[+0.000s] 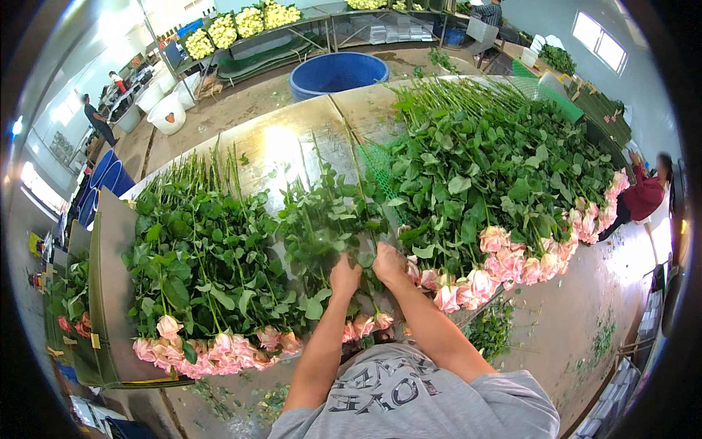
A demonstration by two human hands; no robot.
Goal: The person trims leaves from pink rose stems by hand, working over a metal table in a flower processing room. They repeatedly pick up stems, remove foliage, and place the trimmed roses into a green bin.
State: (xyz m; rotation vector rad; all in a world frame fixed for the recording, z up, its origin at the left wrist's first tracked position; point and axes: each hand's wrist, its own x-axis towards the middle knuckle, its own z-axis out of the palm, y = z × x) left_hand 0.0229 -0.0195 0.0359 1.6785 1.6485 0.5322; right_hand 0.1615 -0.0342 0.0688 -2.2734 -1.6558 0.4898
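Pale pink roses with long leafy stems lie across a metal table (296, 148), blooms towards me. My left hand (345, 275) is curled at the lower leaves of a small middle group of rose stems (323, 219); foliage hides its fingertips, so its hold is unclear. Close beside it, my right hand (390, 263) is closed around a rose stem at the right side of that group. A few pink blooms (363, 326) show below and between my forearms. To the left lies a thick rose bundle (208, 263), and to the right a larger rose pile (482, 159).
Green plastic netting (381, 170) borders the right pile. An upright panel (112, 285) stands at the table's left end. Beyond the table is a large blue tub (339, 74). A person in a red top (644, 197) is at far right. Cut leaves (491, 329) litter the floor.
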